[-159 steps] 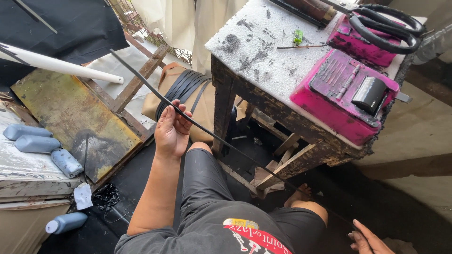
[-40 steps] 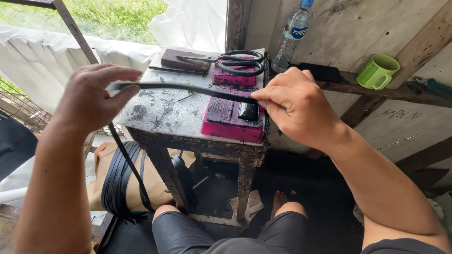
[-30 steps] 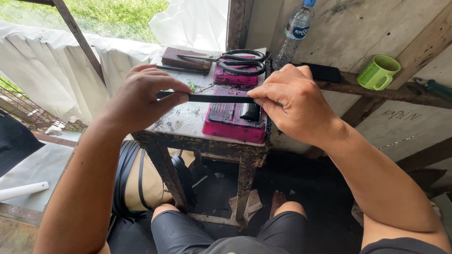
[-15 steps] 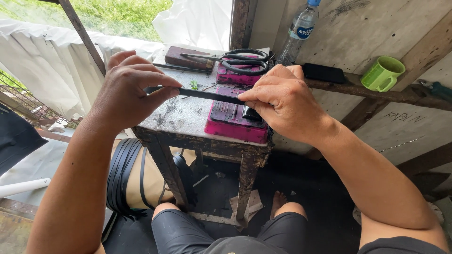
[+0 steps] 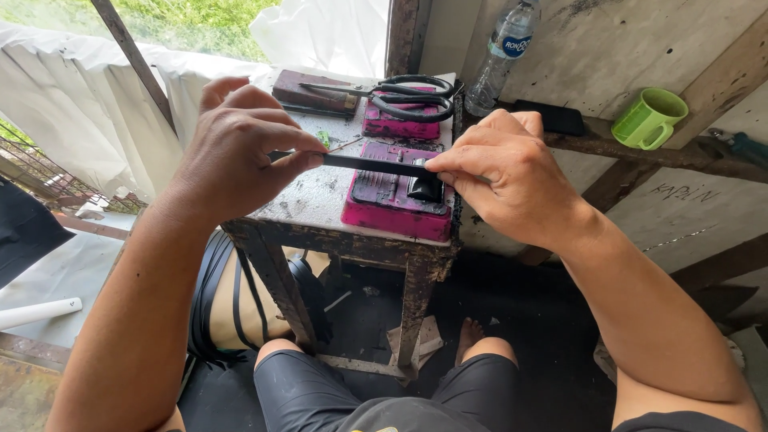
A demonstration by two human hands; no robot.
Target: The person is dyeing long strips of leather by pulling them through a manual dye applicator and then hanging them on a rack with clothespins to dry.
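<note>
Above the small worktop (image 5: 320,204), your left hand (image 5: 236,148) and right hand (image 5: 504,176) each pinch an end of a flat black strip (image 5: 372,165), stretching it level over the pink block (image 5: 396,196), with black scissors (image 5: 400,88) lying behind.

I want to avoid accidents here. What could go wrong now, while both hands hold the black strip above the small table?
1. The black strip is pinched taut between the left hand and the right hand; if one pinch slips, it might snap back against the fingers.
2. The scissors lie just behind the hands on the table; a sudden jerk could hit them.
3. The plastic bottle stands near the right hand and could be knocked over.
</note>
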